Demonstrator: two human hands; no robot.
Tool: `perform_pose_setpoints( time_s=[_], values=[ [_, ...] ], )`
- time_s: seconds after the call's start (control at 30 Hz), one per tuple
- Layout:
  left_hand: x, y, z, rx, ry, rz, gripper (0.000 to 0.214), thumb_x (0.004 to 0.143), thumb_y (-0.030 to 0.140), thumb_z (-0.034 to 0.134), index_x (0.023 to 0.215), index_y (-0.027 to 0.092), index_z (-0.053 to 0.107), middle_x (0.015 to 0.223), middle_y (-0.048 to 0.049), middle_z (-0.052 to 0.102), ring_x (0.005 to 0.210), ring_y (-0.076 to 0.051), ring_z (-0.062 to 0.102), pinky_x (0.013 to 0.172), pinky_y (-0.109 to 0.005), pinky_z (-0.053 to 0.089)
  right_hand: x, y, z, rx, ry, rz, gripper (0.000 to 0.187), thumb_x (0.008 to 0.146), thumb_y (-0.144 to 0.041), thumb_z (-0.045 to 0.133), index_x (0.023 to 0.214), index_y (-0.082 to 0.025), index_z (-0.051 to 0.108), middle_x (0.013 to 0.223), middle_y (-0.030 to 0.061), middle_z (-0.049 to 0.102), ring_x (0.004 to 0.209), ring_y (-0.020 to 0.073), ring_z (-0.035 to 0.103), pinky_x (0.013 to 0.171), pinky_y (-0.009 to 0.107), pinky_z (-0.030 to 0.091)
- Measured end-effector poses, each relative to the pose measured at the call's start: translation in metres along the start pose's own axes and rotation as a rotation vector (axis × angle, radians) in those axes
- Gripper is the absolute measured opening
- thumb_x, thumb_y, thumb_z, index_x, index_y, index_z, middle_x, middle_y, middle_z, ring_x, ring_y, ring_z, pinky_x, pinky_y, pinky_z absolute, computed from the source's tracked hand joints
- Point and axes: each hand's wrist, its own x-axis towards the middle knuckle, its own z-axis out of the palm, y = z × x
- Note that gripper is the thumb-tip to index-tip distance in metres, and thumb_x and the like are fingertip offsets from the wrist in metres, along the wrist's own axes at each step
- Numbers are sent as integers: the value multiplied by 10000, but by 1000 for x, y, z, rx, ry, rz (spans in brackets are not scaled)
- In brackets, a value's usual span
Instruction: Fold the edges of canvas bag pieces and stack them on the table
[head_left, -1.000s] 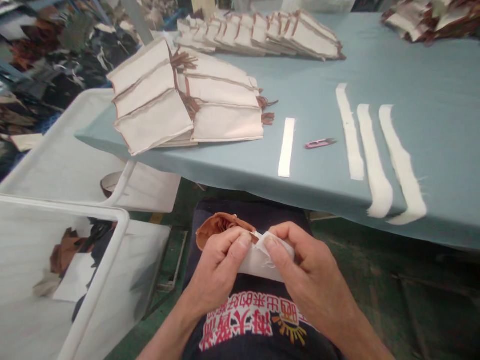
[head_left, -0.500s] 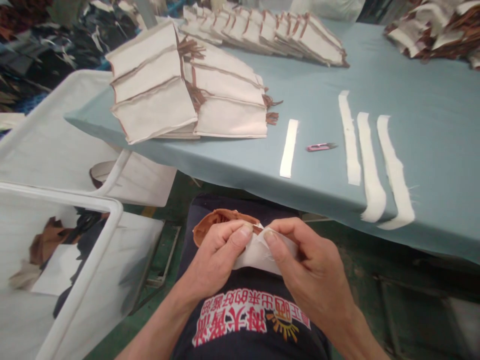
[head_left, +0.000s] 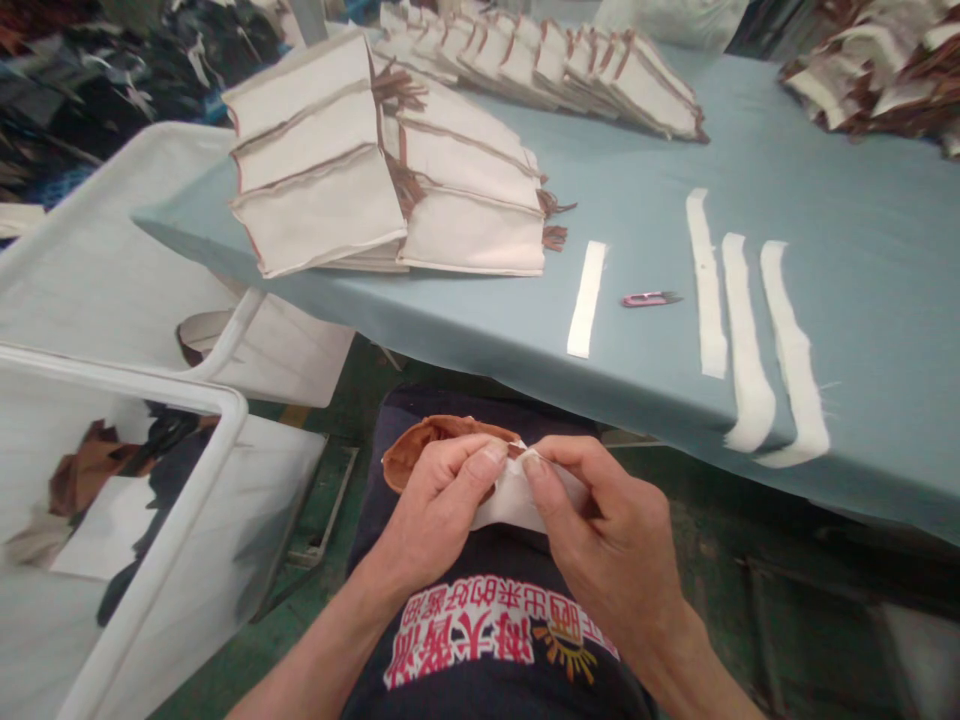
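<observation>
Head view: low over the lap, beneath the table's (head_left: pixel 862 200) near edge, left hand (head_left: pixel 442 500) and right hand (head_left: pixel 607 540) both pinching a white fabric piece (head_left: pixel 517 505), thumbs and forefingers clamped on its top edge; mostly hidden behind the fingers; brown piece (head_left: pixel 416 452) peeking out behind the left hand, shape unclear; pink snips (head_left: pixel 649 299) near the table's front edge, among white strips (head_left: pixel 586 298); bin (head_left: pixel 150 385) contents blurred.

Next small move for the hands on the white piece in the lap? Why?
Probably ease the thumbs apart slightly: left hand and right hand both pinch the white fabric piece at one spot, thumbtips almost touching, the brown piece tucked behind the left hand.
</observation>
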Motion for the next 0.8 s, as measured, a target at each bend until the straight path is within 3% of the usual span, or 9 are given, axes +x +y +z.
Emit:
perform_pose_setpoints(
  time_s=[0.3,0.57,0.8],
  values=[
    [0,-5,1,-1,60,2,429,1001,432,480,662,169,465,621,36,399,562,-89,332,519,-245,270,-5,3,14,-86,88,-55,135,965,-227,610,873,-180,697,687,-12,753,516,118,670,544,231,444],
    [-2,-7,1,26,106,14,428,995,463,490,701,157,541,645,16,453,588,-104,371,528,-236,305,-6,-1,20,-100,129,26,160,955,-251,610,833,-204,703,681,-8,760,497,131,666,521,240,447],
    [1,-4,5,71,173,2,492,964,549,516,643,177,494,619,14,442,570,-114,380,514,-239,327,-6,-5,18,53,121,106,131,933,-219,615,842,-199,707,695,-10,751,507,113,623,513,217,474]
  ],
)
